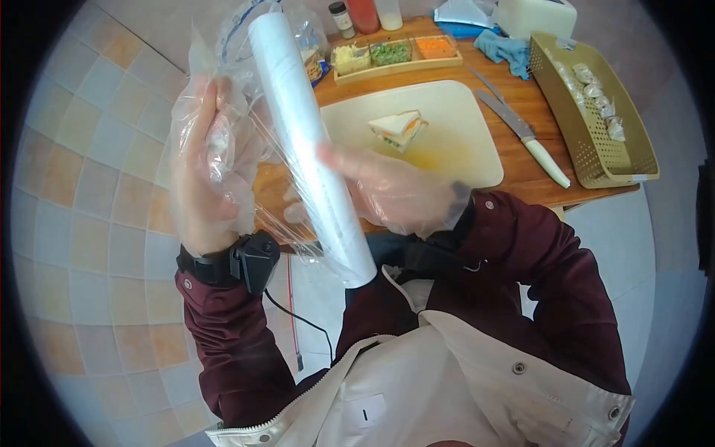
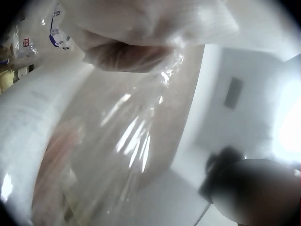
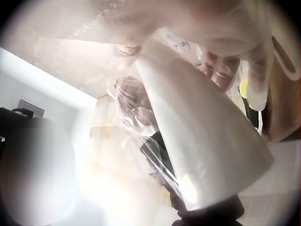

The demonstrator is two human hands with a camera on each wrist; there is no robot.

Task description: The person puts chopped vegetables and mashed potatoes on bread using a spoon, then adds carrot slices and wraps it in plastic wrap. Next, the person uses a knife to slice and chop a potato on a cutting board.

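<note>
A thick white roll of cling film [image 1: 309, 149] slants upright in front of me. My gloved right hand [image 1: 398, 194] grips it, the thumb over its face; in the right wrist view several fingers [image 3: 225, 70] show at the roll's far side. To the left, my gloved left hand [image 1: 212, 164] holds the loose end of the film with curled fingers. Between hand and roll the clear film [image 2: 131, 136] stretches in shiny creases. Behind the roll, a cut sandwich piece [image 1: 398, 130] with orange and green filling lies on a cream cutting board [image 1: 462, 100].
Right of the board lie a white-handled knife [image 1: 525, 134] and an olive basket [image 1: 607, 160] with several small wrapped things. At the back stand a divided tray [image 1: 398, 67] of chopped fillings, a spice jar [image 1: 342, 20] and a blue cloth [image 1: 506, 51]. A tiled wall [image 1: 89, 194] rises at left.
</note>
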